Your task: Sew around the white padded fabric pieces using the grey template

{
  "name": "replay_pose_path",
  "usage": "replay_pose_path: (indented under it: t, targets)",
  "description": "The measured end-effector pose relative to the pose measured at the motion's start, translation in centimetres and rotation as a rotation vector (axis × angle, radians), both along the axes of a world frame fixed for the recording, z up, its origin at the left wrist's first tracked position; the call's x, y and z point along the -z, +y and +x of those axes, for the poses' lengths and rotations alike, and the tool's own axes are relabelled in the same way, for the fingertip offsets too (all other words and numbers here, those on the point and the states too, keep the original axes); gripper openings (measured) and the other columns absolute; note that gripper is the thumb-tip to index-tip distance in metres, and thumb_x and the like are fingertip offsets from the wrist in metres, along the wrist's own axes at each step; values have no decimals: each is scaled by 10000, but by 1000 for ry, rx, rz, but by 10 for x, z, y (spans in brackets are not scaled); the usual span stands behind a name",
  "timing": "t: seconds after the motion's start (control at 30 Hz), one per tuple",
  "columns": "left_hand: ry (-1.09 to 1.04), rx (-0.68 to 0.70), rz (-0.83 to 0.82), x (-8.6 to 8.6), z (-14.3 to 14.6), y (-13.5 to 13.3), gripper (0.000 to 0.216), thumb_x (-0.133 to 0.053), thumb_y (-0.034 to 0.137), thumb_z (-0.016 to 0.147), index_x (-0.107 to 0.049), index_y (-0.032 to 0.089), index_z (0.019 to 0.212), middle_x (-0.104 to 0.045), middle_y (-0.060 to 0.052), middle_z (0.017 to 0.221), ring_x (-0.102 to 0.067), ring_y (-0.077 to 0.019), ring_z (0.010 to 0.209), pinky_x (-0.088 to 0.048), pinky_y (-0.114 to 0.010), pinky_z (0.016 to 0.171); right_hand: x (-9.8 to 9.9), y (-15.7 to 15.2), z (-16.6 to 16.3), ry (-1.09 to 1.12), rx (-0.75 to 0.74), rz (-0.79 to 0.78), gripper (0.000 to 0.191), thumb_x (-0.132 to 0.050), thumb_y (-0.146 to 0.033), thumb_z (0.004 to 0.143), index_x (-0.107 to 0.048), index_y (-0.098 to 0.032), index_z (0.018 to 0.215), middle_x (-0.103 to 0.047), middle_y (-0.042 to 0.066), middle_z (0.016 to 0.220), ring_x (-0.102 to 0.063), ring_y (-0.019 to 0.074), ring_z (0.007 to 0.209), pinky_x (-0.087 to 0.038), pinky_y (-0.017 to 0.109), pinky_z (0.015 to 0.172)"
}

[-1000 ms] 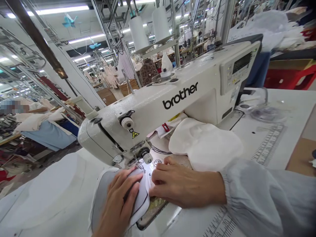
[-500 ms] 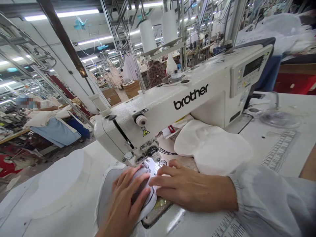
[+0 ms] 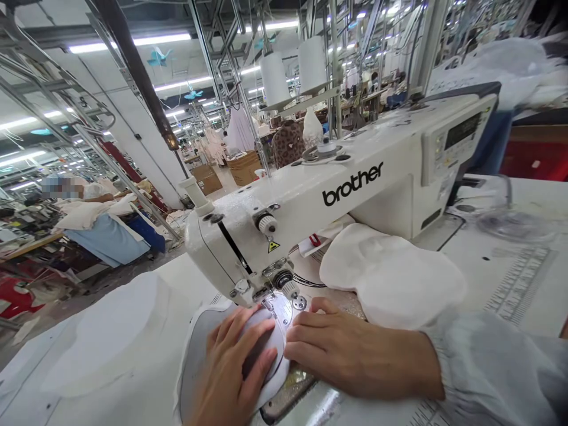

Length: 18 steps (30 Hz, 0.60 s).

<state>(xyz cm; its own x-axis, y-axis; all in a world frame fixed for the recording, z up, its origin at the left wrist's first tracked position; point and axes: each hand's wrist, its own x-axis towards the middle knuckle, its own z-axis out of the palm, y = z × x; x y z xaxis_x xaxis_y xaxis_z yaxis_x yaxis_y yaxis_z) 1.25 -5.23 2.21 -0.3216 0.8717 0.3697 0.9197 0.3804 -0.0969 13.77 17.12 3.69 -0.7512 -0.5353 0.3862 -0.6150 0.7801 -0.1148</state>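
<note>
Two hands lie flat, gripping nothing. Left hand (image 3: 235,370) spread palm-down on the grey fabric piece (image 3: 195,361); right hand (image 3: 355,355) at its 3 o'clock, fingers (image 3: 310,338) straight, pressing the edge. Piece sits under the presser foot (image 3: 267,303) at 12 o'clock. Likely light, limp, shifty: hold with flat pressure near the foot. White bundle (image 3: 390,278) at 2 o'clock.

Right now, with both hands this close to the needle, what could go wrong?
The left hand and right hand press the fabric right beside the needle; a fingertip could slip under it. The fabric's edge is curved, so the seam might drift off line. The white pile lies against the right sleeve and may get dragged toward the needle.
</note>
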Motion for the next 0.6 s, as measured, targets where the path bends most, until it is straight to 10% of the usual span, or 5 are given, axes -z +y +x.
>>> replay_pose_path:
  t: [0.6]
  targets:
    - [29, -60, 26, 10, -6, -1, 281, -572, 377, 913, -632, 331, 1184, -673, -25, 1256, -635, -232, 1158, -559, -382, 894, 2, 0, -3, 39, 127, 12, 251, -401, -261, 1050, -588, -170, 909, -612, 20, 916, -492, 163, 829, -311, 350, 768]
